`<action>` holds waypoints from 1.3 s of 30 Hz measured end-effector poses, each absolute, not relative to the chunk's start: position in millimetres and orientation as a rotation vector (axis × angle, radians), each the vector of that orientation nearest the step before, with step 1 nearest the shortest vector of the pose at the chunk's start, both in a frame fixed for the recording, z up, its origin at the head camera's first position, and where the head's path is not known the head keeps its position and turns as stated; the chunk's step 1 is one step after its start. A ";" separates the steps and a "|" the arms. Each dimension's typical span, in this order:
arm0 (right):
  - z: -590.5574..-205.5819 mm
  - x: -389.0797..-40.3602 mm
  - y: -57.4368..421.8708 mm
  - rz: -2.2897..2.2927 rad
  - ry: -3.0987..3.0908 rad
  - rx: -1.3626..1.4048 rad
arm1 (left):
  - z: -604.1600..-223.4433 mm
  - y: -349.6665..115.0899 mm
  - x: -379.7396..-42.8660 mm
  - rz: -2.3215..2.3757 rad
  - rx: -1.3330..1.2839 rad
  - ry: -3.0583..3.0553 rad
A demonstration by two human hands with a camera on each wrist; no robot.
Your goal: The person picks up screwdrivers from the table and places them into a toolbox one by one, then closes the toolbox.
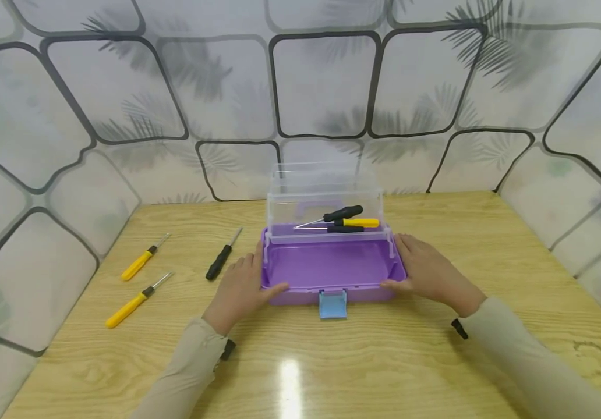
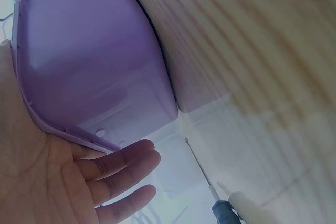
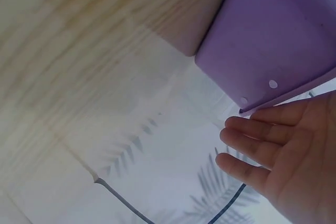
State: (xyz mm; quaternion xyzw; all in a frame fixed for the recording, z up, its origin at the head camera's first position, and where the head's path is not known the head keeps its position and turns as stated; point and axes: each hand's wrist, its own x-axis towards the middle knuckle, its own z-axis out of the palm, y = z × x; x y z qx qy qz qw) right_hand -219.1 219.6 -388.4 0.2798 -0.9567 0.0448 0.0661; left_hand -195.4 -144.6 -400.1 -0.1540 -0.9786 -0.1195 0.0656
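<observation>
Steadying the purple plastic toolbox (image 1: 332, 270) with both hands.
My left hand (image 1: 241, 286) and right hand (image 1: 426, 270) press straight fingers flat on its ends; keep pressure even.

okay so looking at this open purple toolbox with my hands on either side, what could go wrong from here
The three screwdrivers lie loose on the raised clear plastic tray; tilting the purple plastic toolbox might roll them off. The left hand and right hand only press flat on its ends, so it could slip.
</observation>
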 end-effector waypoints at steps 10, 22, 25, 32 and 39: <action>-393.2 -220.8 215.9 0.111 -2.881 0.819 | -399.0 -147.3 -194.6 -0.361 -0.462 -2.980; -396.4 -221.8 213.1 0.105 -2.856 0.829 | -398.0 -150.7 -194.4 -0.361 -0.475 -2.987; -395.7 -222.2 216.0 0.140 -2.881 0.820 | -398.6 -149.0 -195.2 -0.368 -0.484 -2.978; -393.5 -220.7 220.2 0.164 -2.935 0.818 | -399.3 -145.3 -196.8 -0.377 -0.501 -2.944; -394.3 -222.3 220.7 0.108 -2.919 0.830 | -397.1 -145.4 -196.1 -0.370 -0.511 -2.944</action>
